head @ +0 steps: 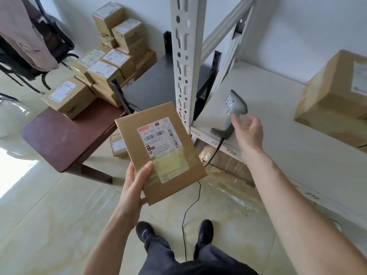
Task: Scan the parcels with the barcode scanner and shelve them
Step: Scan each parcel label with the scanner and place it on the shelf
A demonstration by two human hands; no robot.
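Note:
My left hand (133, 187) grips a flat brown cardboard parcel (174, 167) by its near left corner, thumb on top, with the white barcode label facing up. A grey barcode scanner (233, 108) lies on the white shelf board (268, 108) near its front left corner, and its black cable drops to the floor. Just above the scanner's handle hovers my right hand (247, 130), its fingers loosely spread; I cannot tell whether they touch it.
A larger brown parcel (333, 100) sits further right on the same shelf. The white slotted upright (186, 56) of the rack stands between parcel and scanner. A dark red table (65, 139) at left carries several stacked labelled boxes (103, 72). More parcels lie under the shelf.

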